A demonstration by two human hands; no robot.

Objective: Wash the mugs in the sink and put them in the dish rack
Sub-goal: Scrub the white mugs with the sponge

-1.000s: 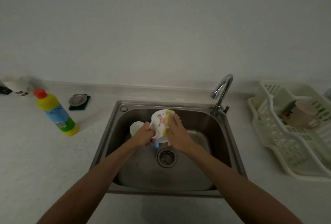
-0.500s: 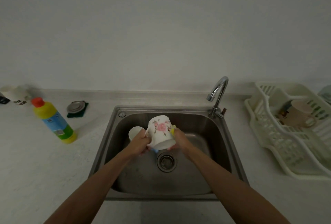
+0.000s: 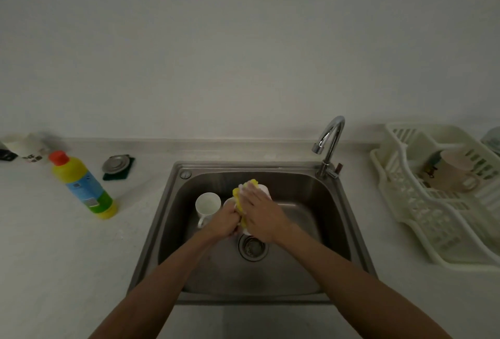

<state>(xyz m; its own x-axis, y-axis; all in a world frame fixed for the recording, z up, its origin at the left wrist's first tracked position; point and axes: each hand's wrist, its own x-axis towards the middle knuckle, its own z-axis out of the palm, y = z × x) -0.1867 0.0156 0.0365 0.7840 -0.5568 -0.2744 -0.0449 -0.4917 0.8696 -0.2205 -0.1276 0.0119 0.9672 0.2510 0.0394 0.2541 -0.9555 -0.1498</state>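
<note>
Left hand (image 3: 224,221): fingers curled tight round the lower part of the held mug (image 3: 263,189), gripping it.

Right hand (image 3: 261,211): closed on the yellow sponge (image 3: 253,183), fingers laid across it, pressing it onto the mug's side. Thumb hidden.

Sponge wrapped over most of the mug. Only a pale strip of wall visible beyond the fingertips. Mug's orientation not readable under hand and sponge.

Position of held mug: inside the sink (image 3: 311,189), above the basin floor, just behind the drain (image 3: 253,248).

Second mug (image 3: 207,204): white, upright on the basin floor at left, mouth up, handle toward the near side. Just beside the left hand; touching or apart, cannot tell.

Faucet (image 3: 328,143): back right corner of the sink, spout curved over toward the basin.

Dish rack (image 3: 400,203): cream plastic, on the counter (image 3: 54,257) right of the sink, well apart from both hands. Beige mug (image 3: 457,168) leaning in its rear part, handle toward the near right.

Left of sink: detergent bottle (image 3: 82,184), yellow, red cap, blue and green label. Behind it, a metal strainer (image 3: 116,163) resting on a dark green scouring pad (image 3: 123,174). Far left edge: blurred white cup (image 3: 24,146) with dark print.
</note>
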